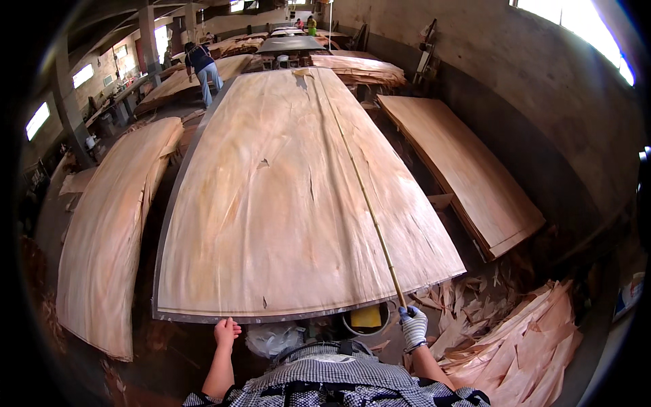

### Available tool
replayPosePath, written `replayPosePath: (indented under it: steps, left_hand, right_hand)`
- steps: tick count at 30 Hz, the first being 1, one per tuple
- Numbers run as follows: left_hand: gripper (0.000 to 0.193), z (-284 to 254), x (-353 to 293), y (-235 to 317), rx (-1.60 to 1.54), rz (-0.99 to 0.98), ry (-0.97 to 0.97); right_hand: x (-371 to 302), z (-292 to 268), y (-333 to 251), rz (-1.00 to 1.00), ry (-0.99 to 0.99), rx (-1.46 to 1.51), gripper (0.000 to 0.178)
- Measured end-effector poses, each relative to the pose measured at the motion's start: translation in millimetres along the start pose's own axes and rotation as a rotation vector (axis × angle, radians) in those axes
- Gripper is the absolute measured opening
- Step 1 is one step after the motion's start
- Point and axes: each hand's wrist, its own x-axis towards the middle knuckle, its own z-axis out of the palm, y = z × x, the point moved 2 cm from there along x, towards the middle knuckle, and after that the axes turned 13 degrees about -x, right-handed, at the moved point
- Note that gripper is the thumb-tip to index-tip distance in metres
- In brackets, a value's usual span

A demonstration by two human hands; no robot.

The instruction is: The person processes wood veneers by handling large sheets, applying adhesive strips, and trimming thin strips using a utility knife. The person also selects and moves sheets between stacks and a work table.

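Observation:
A large pale wood veneer sheet (251, 203) covers the long table in front of me, with small tears and lengthwise ripples in it. My right hand (413, 329), in a striped white glove, is closed round the near end of a long thin bamboo stick (369, 203). The stick lies lengthwise over the sheet's right side, reaching toward its far end. At the table's near left edge is my bare left hand (227, 331), its fingers curled closed by the sheet's border. Whatever those fingers may pinch is hidden.
Veneer stacks stand left (112, 230) and right (468, 169) of the table. Veneer scraps (522, 346) heap up at lower right. Below the near edge are a bucket (366, 319) with something yellow and a clear plastic bag (273, 338). Another person (201, 64) bends over a stack at far left.

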Motion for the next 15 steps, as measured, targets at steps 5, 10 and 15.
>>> replayPosePath:
  steps: [5, 10, 15]
  left_hand:
    - [0.027, 0.4, -0.9, 0.6, -0.06, 0.079, -0.002]
    - [0.033, 24.5, -8.4, 17.4, -0.107, 0.121, -0.125]
    - [0.038, 60.5, -27.6, 29.3, -0.156, 0.131, -0.355]
  right_hand:
    - [-18.3, -0.6, -8.3, -0.094, 0.072, -0.218, 0.025]
    - [-48.4, 37.1, -34.3, -0.195, 0.036, -0.383, 0.025]
    - [-64.8, 83.7, -49.0, 0.026, -0.281, 0.256, 0.015]
